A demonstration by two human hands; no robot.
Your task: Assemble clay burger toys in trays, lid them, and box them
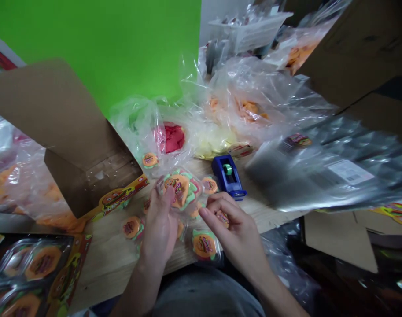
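My left hand (159, 224) holds up a round burger-print toy in a clear blister pack (180, 190), fingers closed on its left edge. My right hand (232, 226) is curled beside it, pinching a small burger-print piece (222, 217) between fingers and thumb. Several more such round packs lie on the wooden table (105, 259) around my hands, one (204, 245) just below them and one (132, 227) to the left. A blue tape dispenser (229, 176) with a green roll stands just beyond my right hand.
An open cardboard box (65, 127) sits at left. Clear plastic bags (253, 101) of orange and red items crowd the back. A stack of clear blister trays (336, 167) lies at right. Filled display cards (32, 268) rest at lower left. Green wall behind.
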